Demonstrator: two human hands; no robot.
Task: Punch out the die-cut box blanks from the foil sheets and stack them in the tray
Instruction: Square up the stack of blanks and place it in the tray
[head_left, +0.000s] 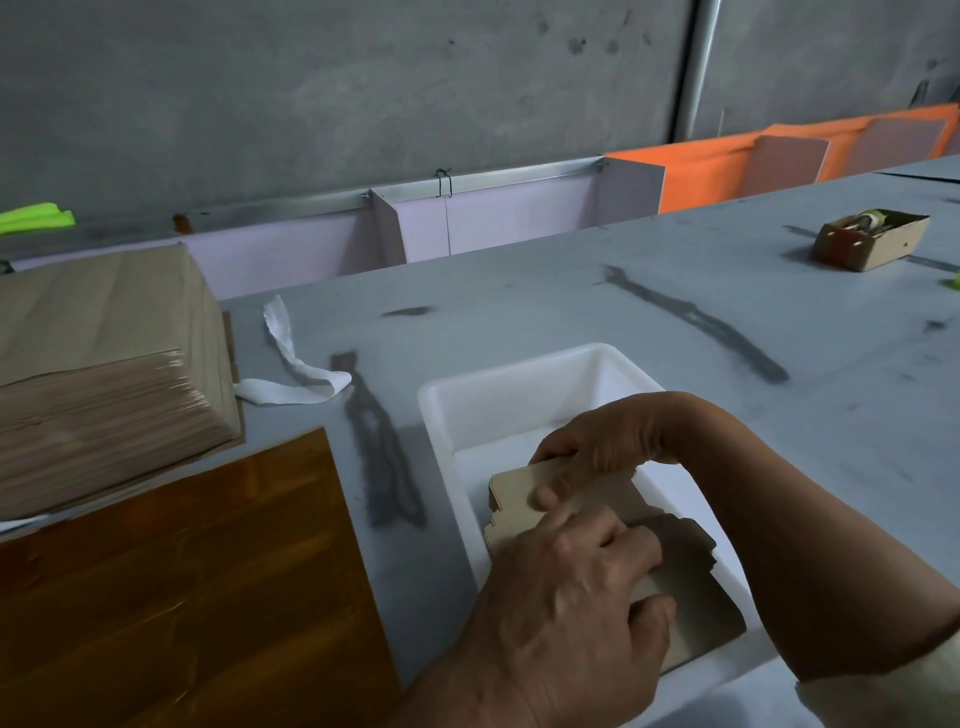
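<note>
One white tray (519, 364) near right on tabletop (571, 301). One blank stack (511, 486) inside, near end. Left hand (566, 613), right hand (602, 441): fingers of both curled round stack. One sheet pile (104, 364) far left.

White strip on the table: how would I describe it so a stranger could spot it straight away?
Start at the grey table and find the tall stack of brown sheets at its left end. Between that stack and the white tray lies the white strip. It alone is limp and curling; its neighbours are flat and stiff.
</note>
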